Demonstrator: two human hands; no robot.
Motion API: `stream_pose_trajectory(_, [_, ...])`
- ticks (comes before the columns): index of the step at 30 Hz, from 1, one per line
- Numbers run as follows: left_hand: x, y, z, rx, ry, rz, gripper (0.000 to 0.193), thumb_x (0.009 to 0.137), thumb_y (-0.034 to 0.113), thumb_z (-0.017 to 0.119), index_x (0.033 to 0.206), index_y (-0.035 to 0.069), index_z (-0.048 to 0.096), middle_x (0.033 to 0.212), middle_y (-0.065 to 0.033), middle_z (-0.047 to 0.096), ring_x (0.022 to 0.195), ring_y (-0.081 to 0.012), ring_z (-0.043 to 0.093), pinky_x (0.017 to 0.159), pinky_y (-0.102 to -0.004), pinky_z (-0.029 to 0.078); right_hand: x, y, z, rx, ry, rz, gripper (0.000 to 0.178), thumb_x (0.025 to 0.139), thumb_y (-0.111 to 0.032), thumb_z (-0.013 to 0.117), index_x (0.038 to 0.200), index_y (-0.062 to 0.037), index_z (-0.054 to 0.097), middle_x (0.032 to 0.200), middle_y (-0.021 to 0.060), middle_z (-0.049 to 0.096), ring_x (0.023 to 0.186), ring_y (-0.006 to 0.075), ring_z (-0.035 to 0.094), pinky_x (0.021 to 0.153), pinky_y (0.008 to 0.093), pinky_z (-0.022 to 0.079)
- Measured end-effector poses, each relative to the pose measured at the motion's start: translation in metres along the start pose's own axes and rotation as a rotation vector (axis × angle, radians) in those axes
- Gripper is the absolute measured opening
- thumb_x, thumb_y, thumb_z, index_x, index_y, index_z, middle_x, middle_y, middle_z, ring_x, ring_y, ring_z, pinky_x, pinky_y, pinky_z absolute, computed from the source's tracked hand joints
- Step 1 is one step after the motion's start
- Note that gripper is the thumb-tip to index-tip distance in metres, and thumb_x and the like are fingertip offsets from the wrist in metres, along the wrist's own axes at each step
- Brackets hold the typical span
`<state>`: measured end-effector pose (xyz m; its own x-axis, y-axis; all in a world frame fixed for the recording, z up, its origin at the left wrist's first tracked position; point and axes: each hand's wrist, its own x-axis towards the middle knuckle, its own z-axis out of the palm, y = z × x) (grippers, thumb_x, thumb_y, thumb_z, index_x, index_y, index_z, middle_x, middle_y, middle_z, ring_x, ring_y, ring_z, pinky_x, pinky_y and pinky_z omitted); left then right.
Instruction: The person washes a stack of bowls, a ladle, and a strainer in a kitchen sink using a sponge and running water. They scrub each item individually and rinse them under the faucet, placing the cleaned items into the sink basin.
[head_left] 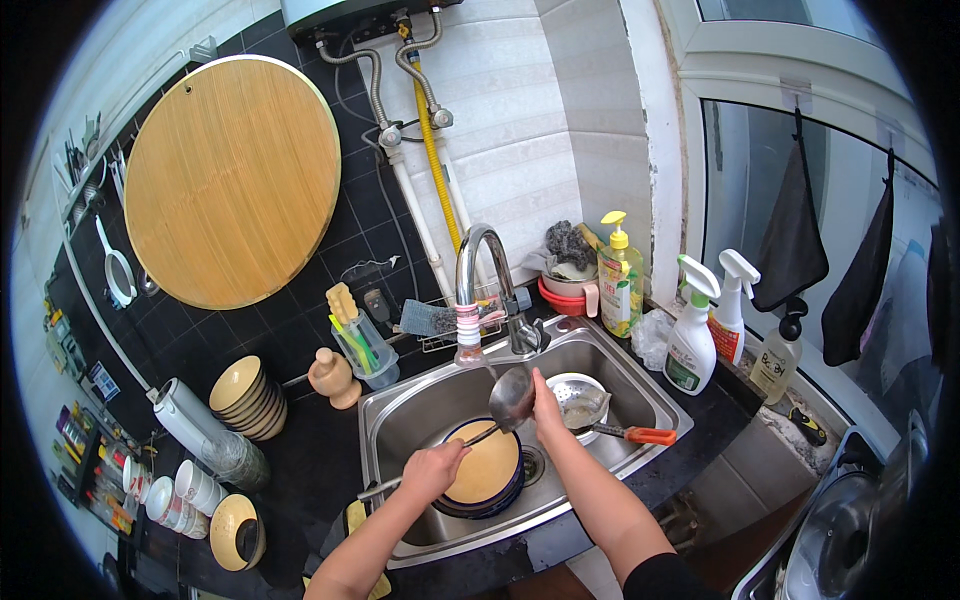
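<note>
A hand can pass down the left side of the sink [408,425], where bare steel lies beside the large bowl [480,472], or at the right end past the colander [562,388]. Straight back, the faucet [466,285] stands behind the ladle [512,398] and blocks the way. An orange-handled utensil [650,436] juts toward the front-right corner, and spray bottles [690,345] crowd the counter beyond.

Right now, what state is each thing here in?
Ladle, held over the sink
Left hand, closed round the ladle's handle
Right hand, against the ladle's bowl, fingers partly hidden
Faucet, flow hard to tell
Navy-rimmed bowl, open side up
Bowl stack, nested
Round cutting board, upright
Black cloths, hanging
Spray bottles, upright
</note>
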<state>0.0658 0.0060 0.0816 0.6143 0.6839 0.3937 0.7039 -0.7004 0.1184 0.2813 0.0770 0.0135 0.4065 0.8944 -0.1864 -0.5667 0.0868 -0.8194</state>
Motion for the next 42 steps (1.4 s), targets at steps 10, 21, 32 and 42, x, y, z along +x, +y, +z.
stream_pose_trajectory(10, [-0.004, -0.025, -0.042, 0.453, 0.078, 0.286, 0.027, 0.067, 0.012, 0.053, 0.094, 0.013, 0.059, 0.061, -0.0009, 0.046, 0.058, -0.0168, 0.052, 0.047, -0.0289, 0.043, 0.0, 0.004, -0.009, -0.128, -0.458, 0.13, 0.033, 0.079, -0.002, 0.047, 0.111, -0.002, 0.055, 0.101, 0.0082, 0.06, 0.09, 0.0184, 0.057, 0.081, 0.0293, 0.045])
stream_pose_trajectory(21, [-0.007, -0.012, -0.028, 0.497, 0.068, 0.303, 0.032, 0.068, 0.014, 0.053, 0.099, 0.014, 0.059, 0.06, -0.0007, 0.044, 0.057, -0.0157, 0.05, 0.046, -0.028, 0.041, -0.038, -0.027, 0.002, -1.315, -0.066, -0.355, 0.044, 0.08, -0.042, 0.054, 0.089, -0.0002, 0.061, 0.079, 0.0191, 0.062, 0.07, 0.0331, 0.059, 0.066, 0.0391, 0.045])
stream_pose_trajectory(32, [-0.007, -0.012, -0.022, 0.511, 0.162, 0.022, 0.034, 0.067, 0.01, 0.055, 0.101, 0.011, 0.059, 0.064, -0.0023, 0.048, 0.06, -0.0179, 0.052, 0.049, -0.0298, 0.043, -0.027, -0.005, 0.0, -0.325, -0.466, 0.254, 0.038, 0.081, -0.017, 0.059, 0.113, -0.0029, 0.044, 0.099, 0.0129, 0.058, 0.073, 0.0237, 0.061, 0.056, 0.0299, 0.052])
stream_pose_trajectory(42, [-0.006, -0.009, -0.008, 0.346, 0.196, -0.056, 0.032, 0.066, 0.007, 0.055, 0.097, 0.01, 0.061, 0.063, -0.0049, 0.05, 0.06, -0.02, 0.054, 0.049, -0.0323, 0.045, 0.007, 0.02, -0.009, -0.593, -0.268, -0.026, 0.037, 0.085, -0.023, 0.053, 0.112, 0.0006, 0.042, 0.087, 0.0138, 0.061, 0.07, 0.0264, 0.064, 0.044, 0.025, 0.051])
